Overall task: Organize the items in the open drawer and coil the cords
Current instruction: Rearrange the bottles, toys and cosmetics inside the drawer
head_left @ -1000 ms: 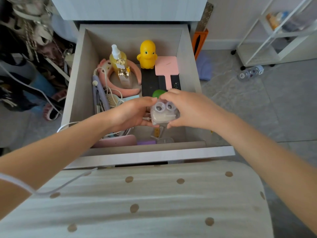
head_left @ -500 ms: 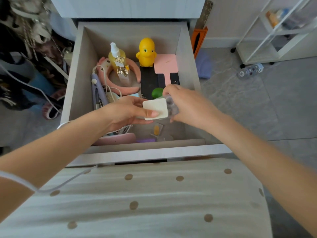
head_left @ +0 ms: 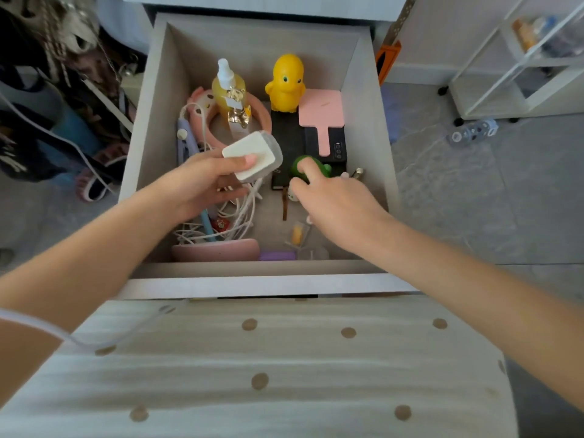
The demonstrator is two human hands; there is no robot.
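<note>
The open drawer holds mixed items. My left hand grips a small white and clear case above the drawer's left middle. My right hand reaches to a green round toy lying on a black notebook; its fingers touch the toy, not closed around it. White cords lie tangled under my left hand. A yellow bottle, yellow duck, pink hand mirror and pink headband sit at the back.
A pink case, a purple stick and small clear bits lie at the drawer's front. A purple hair tool runs along the left. A dotted cushion is below. A white shelf stands to the right.
The small case passed from both hands to my left hand alone and moved left. My right hand let go and reached forward onto the green toy.
</note>
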